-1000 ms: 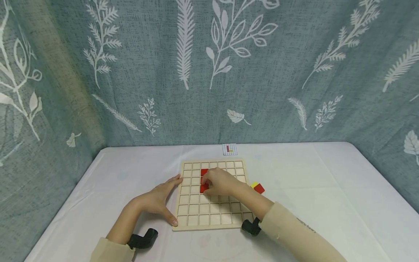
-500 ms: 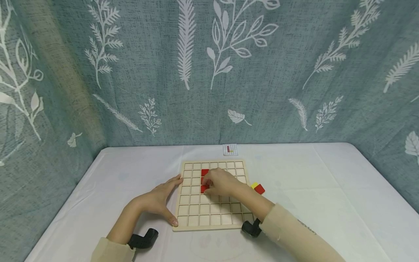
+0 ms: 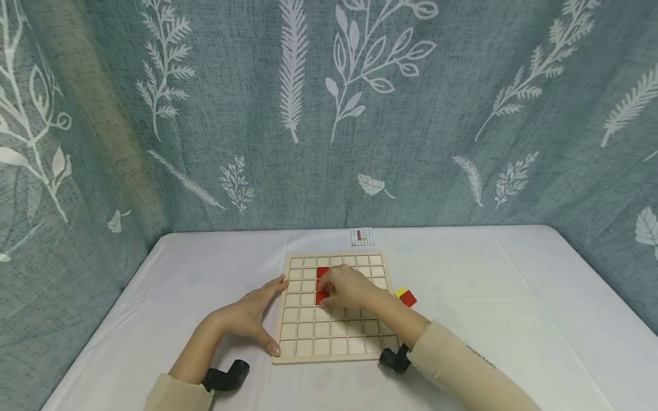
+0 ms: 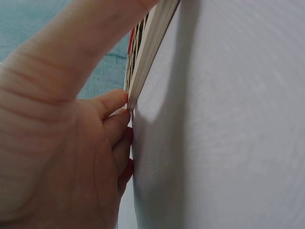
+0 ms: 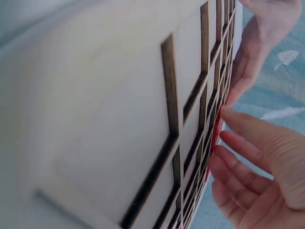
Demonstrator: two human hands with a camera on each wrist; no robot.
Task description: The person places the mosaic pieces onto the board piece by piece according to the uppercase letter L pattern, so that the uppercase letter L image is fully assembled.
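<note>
A wooden grid board lies flat on the table. Red square tiles form a column in its cells, partly covered by my right hand. That hand's thumb and fingertips are bent around the nearest red tile, which sits at the board's surface in the right wrist view. My left hand is spread along the left edge of the board, its thumb near the front corner and its fingertips farther back. In the left wrist view the left fingers touch the board's side.
Right of the board lie a loose red tile and a yellow tile, side by side. Behind the board is a small card printed with a coloured grid pattern. A patterned curtain hangs behind the white table.
</note>
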